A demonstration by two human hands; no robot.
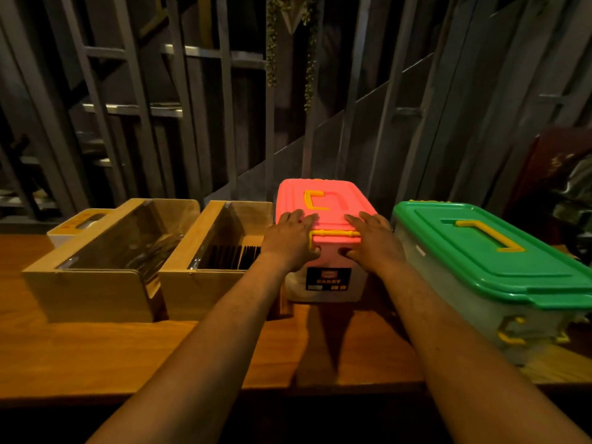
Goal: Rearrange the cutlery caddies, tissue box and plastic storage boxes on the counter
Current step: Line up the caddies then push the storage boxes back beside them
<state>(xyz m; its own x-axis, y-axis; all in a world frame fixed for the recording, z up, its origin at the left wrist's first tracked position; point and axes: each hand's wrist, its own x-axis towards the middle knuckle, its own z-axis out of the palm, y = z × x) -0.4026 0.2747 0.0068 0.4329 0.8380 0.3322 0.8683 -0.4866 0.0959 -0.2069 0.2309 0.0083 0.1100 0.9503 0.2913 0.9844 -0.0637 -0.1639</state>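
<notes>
A clear plastic storage box with a pink lid point(323, 197) and yellow handle stands mid-counter. My left hand point(291, 238) grips its near left corner, fingers on the lid and thumb under the rim. My right hand point(373, 240) holds the near right corner the same way. To the right lies a larger box with a green lid point(499, 251). On the left stand two wooden cutlery caddies: one point(96, 283) holding metal cutlery, the other point(205, 283) holding dark utensils. Behind the left caddy sits the tissue box point(80, 222).
The wooden counter point(160, 354) runs across the view, its front edge near me. Behind it rise grey slatted panels and a hanging plant point(272, 43). Dark clutter sits at the far right.
</notes>
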